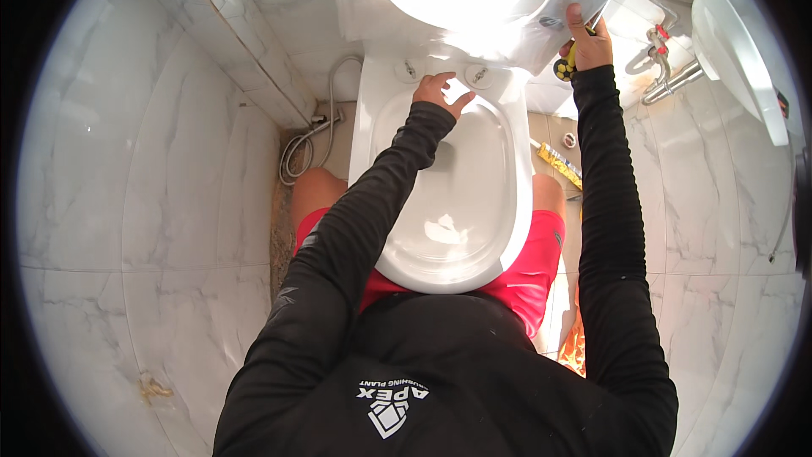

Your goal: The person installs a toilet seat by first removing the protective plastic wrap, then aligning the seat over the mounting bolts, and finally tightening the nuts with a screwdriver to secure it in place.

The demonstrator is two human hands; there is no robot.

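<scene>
I straddle a white toilet bowl (513, 161) that has no seat on it. Two metal fittings show on its back ledge: a left fitting (409, 70) and a right fitting (479, 76). My left hand (436, 93) hovers over the back of the bowl, fingers curved and apart, with nothing visible in it. At the right side of the white cistern (516, 42), my right hand (592, 42) is closed around a yellow-and-black handled tool (564, 67). Its thumb points up along the cistern, and the fingers hide most of the tool. Glare washes out much of the cistern.
A sprayer hose (292, 156) lies coiled on the left. Right of the bowl, a yellow sealant tube (558, 163) and a small tape roll (569, 140) rest on the floor. A white washbasin (736, 59) and a red-handled valve (658, 34) are at the right wall.
</scene>
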